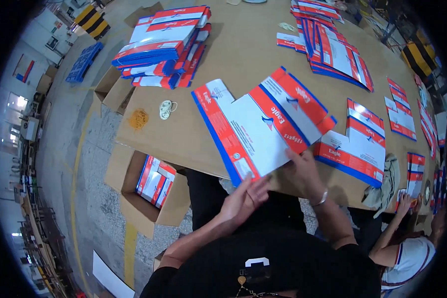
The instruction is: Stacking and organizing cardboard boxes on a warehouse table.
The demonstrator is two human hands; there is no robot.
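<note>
A flat, die-cut carton blank [248,119] in red, white and blue is tilted up off the table's near edge in front of me. My right hand [305,171] grips its lower right edge, thumb on the printed face and fingers behind. My left hand [246,196] is at the bottom corner, its curled fingers pinching the edge. Beside my right hand another carton blank [355,139] lies on the brown table [233,54]. White rubber bands [167,109] and a heap of orange rubber bands [138,119] lie to the left.
Bundled carton blanks [161,37] are stacked at the far left, with more stacks [333,47] at the far right. Below the table's left edge, an open cardboard box [149,193] holds printed cartons. A grey-green cloth [385,184] hangs near a co-worker [412,258] at the right.
</note>
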